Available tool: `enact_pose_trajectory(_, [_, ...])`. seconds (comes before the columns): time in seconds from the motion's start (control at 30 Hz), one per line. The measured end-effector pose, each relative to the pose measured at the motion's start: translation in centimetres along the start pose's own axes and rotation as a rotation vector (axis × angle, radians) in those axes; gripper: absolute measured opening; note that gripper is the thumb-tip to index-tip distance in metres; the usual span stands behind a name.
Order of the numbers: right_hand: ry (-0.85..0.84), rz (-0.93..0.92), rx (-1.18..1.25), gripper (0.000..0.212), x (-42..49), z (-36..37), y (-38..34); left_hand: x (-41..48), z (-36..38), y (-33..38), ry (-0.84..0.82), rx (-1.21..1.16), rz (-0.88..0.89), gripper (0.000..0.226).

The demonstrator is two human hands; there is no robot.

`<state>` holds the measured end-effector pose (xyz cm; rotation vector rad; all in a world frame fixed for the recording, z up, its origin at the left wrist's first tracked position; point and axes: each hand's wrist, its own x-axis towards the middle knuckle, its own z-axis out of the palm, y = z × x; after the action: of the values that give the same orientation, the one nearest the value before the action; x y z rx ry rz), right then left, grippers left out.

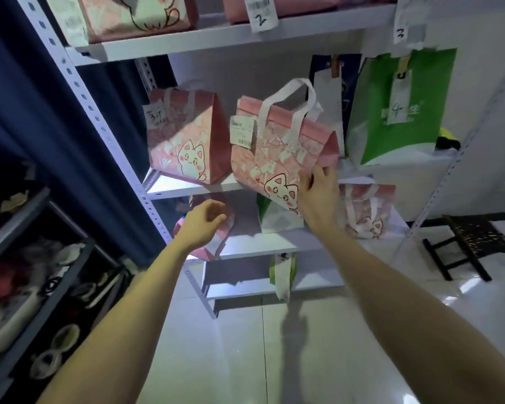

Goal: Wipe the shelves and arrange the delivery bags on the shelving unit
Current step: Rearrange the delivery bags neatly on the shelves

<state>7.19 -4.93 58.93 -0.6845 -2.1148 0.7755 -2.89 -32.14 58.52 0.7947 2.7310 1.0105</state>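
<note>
Pink bag (277, 147) is tilted, overhanging the front edge of middle shelf (172, 185). Right hand (318, 193) grips its lower right corner, probably to seat it beside neighbour bag (184, 141). Left hand (204, 223) is loosely curled and empty, held low, likely free to steady.

top-shelf bags (134, 16) cut off; receipt (241, 132) print unreadable.

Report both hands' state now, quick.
Left hand: open, fingers loosely curled, holding nothing.
Right hand: grips the lower corner of the tilted pink cat-print fabric bag with white handles.
</note>
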Motion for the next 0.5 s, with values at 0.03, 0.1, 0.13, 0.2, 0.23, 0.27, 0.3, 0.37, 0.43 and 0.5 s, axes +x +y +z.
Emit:
enact_pose_trajectory(0.03, [0.019,0.013,-0.008,0.02,-1.4,-0.9,0.3,-0.9,0.4,-0.1,-0.006,-0.02,0.0,0.032])
enact_pose_trajectory(0.1, [0.057,0.053,-0.014,0.018,-4.7,-2.6,1.1,-3.2,1.2,-0.7,-0.025,-0.088,-0.011,0.033])
enact_pose_trajectory(0.13, [0.073,0.076,-0.011,0.019,-6.5,-3.4,1.5,-4.5,1.6,-1.3,-0.035,-0.119,-0.016,0.034])
enact_pose_trajectory(0.2, [0.079,0.113,0.001,0.02,-10.4,-4.7,2.3,-7.1,2.7,-2.7,-0.045,-0.157,-0.022,0.037])
enact_pose_trajectory(0.23, [0.065,0.149,-0.003,0.021,-12.4,-5.3,2.7,-8.5,3.2,-3.3,-0.043,-0.178,-0.033,0.04])
enact_pose_trajectory(0.27, [0.037,0.198,-0.011,0.022,-14.3,-5.8,3.1,-9.8,3.7,-3.7,-0.041,-0.199,-0.054,0.043])
enact_pose_trajectory(0.3, [0.0,0.243,-0.015,0.023,-16.0,-6.2,3.4,-11.0,4.2,-4.2,-0.04,-0.23,-0.084,0.047])
enact_pose_trajectory(0.37, [-0.074,0.302,-0.003,0.024,-19.2,-6.8,3.8,-13.3,4.9,-5.1,-0.052,-0.301,-0.129,0.058])
enact_pose_trajectory(0.43, [-0.144,0.317,-0.008,0.025,-21.7,-7.1,3.6,-14.9,5.2,-5.9,-0.06,-0.345,-0.166,0.067])
enact_pose_trajectory(0.5, [-0.245,0.311,-0.029,0.025,-23.6,-6.5,3.7,-15.8,5.3,-6.8,-0.083,-0.39,-0.223,0.061])
